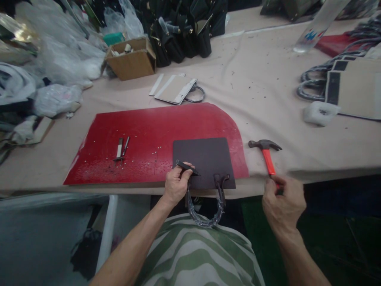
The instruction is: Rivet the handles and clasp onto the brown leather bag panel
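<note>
A dark brown rectangular panel lies at the front edge of a red mat. Its curved handle, wrapped in clear plastic, hangs over the table edge toward my body. My left hand pinches a dark punch-like metal tool, slanted with its tip at the panel near the handle's left end. To the right, my right hand is closed round the grip of a claw hammer with an orange-red handle; its head is over the table, apart from the panel.
Two small metal tools and scattered bits lie on the mat's left. Behind it are board panels, a cardboard box and black bags. Plastic wrapping crowds the left; stacked handled panels and a white roll sit right.
</note>
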The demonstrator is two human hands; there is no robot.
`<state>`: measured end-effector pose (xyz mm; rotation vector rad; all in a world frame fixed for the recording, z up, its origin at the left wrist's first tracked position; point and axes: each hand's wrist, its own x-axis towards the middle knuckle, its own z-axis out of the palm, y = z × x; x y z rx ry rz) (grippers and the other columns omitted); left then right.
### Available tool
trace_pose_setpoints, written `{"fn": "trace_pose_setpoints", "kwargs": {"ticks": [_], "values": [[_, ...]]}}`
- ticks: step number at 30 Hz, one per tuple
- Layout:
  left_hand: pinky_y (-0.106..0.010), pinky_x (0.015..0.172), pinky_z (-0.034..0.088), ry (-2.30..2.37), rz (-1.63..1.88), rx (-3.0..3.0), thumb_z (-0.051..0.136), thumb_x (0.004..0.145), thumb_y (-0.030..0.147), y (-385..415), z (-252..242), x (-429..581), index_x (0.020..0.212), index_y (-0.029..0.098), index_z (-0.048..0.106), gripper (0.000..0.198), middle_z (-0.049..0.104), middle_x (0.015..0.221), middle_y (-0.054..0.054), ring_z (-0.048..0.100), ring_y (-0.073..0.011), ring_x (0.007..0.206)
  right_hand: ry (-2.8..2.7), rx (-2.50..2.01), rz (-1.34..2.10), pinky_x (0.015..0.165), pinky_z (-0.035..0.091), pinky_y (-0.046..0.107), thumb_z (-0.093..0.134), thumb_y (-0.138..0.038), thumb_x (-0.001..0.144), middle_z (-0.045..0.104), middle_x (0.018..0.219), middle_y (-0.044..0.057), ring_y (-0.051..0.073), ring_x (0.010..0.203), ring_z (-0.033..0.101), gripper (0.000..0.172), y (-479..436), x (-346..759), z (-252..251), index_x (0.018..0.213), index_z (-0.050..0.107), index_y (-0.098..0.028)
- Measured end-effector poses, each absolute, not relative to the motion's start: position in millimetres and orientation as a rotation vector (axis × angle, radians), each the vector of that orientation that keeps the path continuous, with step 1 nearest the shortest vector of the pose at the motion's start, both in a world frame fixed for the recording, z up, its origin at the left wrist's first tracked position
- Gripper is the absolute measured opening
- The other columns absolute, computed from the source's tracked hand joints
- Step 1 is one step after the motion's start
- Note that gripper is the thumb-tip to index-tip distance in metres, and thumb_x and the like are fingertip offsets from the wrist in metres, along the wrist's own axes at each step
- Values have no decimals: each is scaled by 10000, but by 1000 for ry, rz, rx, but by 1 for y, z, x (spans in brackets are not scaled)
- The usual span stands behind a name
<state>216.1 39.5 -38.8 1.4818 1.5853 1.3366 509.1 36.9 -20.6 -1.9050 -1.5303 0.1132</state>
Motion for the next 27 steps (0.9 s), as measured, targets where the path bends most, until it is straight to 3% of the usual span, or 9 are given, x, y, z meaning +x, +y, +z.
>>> {"fn": "trace_pose_setpoints", "kwargs": {"ticks": [3, 5, 8, 11, 14, 17, 22, 27], "values": [[-315, 856, 577, 1543, 1326, 1355, 610, 893, 295, 40, -41, 217, 1006, 168, 677, 183, 752, 938, -55, 715, -188, 895, -1004, -1766, 934, 705, 518, 405, 657, -421, 803, 649, 832, 120, 287, 744, 622, 286, 3, 478, -40, 919, 644, -160], [-309, 841, 577, 1510, 1310, 1248, 616, 886, 316, 39, -41, 218, 1013, 168, 670, 202, 749, 939, -55, 714, -188, 885, -640, -1500, 1517, 675, 536, 376, 782, -425, 707, 675, 896, 129, 286, 791, 645, 362, -10, 459, -58, 915, 675, -149], [-294, 823, 569, 1495, 1285, 1141, 629, 872, 338, 38, -40, 222, 1006, 167, 665, 220, 745, 925, -52, 709, -186, 870, -361, -1123, 1926, 788, 565, 389, 912, -337, 587, 690, 971, 120, 305, 943, 653, 413, -14, 435, -80, 908, 730, -150], [-300, 817, 572, 1469, 1279, 1065, 646, 848, 362, 38, -37, 225, 989, 161, 663, 246, 741, 909, -56, 705, -185, 846, -362, -929, 2010, 803, 580, 425, 954, -271, 529, 702, 907, 92, 305, 905, 660, 373, -7, 420, -92, 826, 749, -176], [-291, 750, 584, 1470, 1262, 971, 664, 813, 385, 39, -32, 229, 968, 148, 658, 283, 739, 882, -63, 702, -183, 795, -452, -775, 2033, 836, 578, 489, 951, -339, 575, 702, 944, 67, 314, 942, 643, 320, -2, 408, -95, 775, 733, -216], [-271, 718, 576, 1488, 1250, 936, 667, 798, 381, 38, -27, 231, 957, 143, 656, 286, 739, 864, -63, 698, -176, 778, -519, -738, 1990, 849, 576, 493, 936, -388, 631, 696, 997, 65, 322, 1006, 625, 353, 0, 395, -93, 873, 737, -225], [-272, 779, 561, 1410, 1232, 991, 678, 807, 369, 34, -24, 234, 968, 148, 665, 274, 747, 902, -65, 698, -172, 817, -524, -799, 1804, 792, 595, 434, 875, -400, 745, 695, 1044, 69, 297, 940, 653, 425, 2, 382, -87, 1087, 712, -207], [-276, 798, 557, 1368, 1204, 1031, 692, 800, 366, 35, -22, 239, 963, 150, 680, 271, 755, 895, -66, 705, -178, 827, -549, -816, 1729, 733, 597, 385, 832, -389, 796, 695, 1060, 77, 287, 921, 653, 426, 2, 378, -80, 1148, 699, -190]]}}
